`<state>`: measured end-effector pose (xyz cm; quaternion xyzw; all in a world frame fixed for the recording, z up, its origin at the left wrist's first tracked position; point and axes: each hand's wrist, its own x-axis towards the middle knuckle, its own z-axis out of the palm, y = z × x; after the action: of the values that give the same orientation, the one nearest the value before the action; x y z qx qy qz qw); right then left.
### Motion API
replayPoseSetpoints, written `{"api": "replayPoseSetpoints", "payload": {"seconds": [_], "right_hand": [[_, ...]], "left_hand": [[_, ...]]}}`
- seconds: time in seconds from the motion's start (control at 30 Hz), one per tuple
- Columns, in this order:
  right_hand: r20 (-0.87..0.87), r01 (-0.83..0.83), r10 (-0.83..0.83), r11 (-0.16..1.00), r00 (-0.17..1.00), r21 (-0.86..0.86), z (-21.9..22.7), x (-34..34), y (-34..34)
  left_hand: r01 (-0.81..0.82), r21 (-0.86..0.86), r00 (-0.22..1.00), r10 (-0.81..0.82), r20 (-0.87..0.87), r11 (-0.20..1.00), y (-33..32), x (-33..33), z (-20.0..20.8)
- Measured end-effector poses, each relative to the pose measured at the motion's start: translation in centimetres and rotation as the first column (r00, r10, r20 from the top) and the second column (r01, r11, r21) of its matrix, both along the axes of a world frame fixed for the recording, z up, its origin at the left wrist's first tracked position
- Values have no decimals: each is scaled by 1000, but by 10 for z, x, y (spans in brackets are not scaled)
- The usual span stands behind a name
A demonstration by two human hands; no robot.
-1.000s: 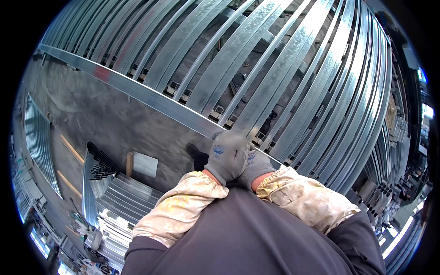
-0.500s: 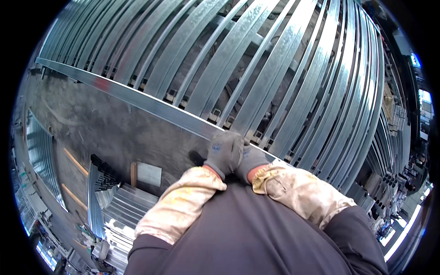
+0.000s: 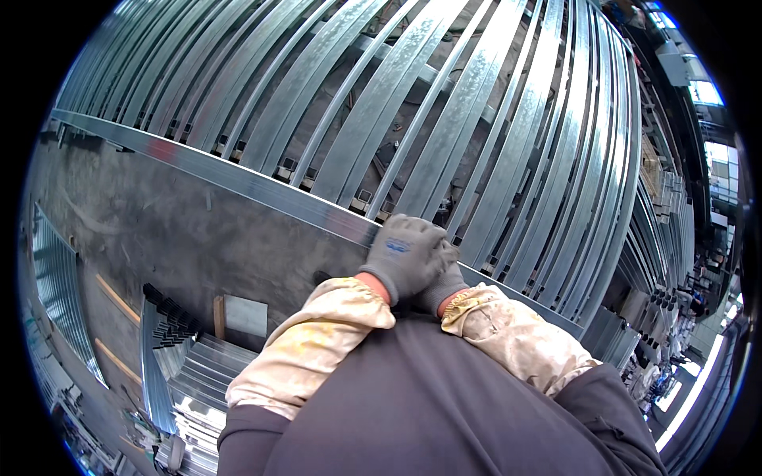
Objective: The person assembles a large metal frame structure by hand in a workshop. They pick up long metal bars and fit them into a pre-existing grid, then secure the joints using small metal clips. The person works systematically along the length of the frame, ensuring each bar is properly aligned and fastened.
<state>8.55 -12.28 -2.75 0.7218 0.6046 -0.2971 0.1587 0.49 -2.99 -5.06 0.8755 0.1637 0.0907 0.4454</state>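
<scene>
My left hand (image 3: 406,252), in a grey glove with a blue mark on its back, is closed with its fingers curled. It lies over the fingers of my right hand (image 3: 446,289), gloved the same way. Whatever may be between the two hands is hidden, and the right fingers are mostly covered. Both hands are close to my body, at the near edge of a galvanized metal rail (image 3: 262,187). From that rail, long metal slats (image 3: 381,111) run away side by side with gaps between them. Stained pale sleeve covers (image 3: 329,333) wrap both forearms.
Grey floor (image 3: 182,214) lies left of the rail. Stacked metal profiles (image 3: 210,369) with black ends, a white board (image 3: 245,316), wooden strips (image 3: 119,297) and a corrugated metal panel (image 3: 63,285) are on the left. More profiles (image 3: 655,230) stand at the right.
My left hand has shifted slightly right and turned further over my right hand, covering more of it. The view has shifted a little, so the slats and rail appear slightly further left.
</scene>
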Motion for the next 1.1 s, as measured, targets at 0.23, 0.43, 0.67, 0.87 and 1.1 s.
{"api": "replayPoseSetpoints", "payload": {"seconds": [0.23, 0.43, 0.67, 0.87, 1.1], "right_hand": [[-138, 164, -141, 971, 980, 175, -42, 6, -48], [-150, 227, -199, 953, 969, 201, -50, 10, -59], [-193, 229, -175, 923, 965, 309, -58, 14, -72], [-234, 258, -204, 938, 951, 233, -53, 12, -74], [-244, 297, -248, 935, 938, 192, -51, 8, -65]], "left_hand": [[24, -27, 998, -25, -63, 999, -17, 13, -4], [75, 22, 968, -68, -243, 997, -30, 22, 9], [54, 73, 965, -33, -259, 996, -37, 27, 6], [58, 27, 960, -48, -275, 998, -38, 27, 4], [36, 69, 979, -21, -205, 997, -40, 28, -3]]}}
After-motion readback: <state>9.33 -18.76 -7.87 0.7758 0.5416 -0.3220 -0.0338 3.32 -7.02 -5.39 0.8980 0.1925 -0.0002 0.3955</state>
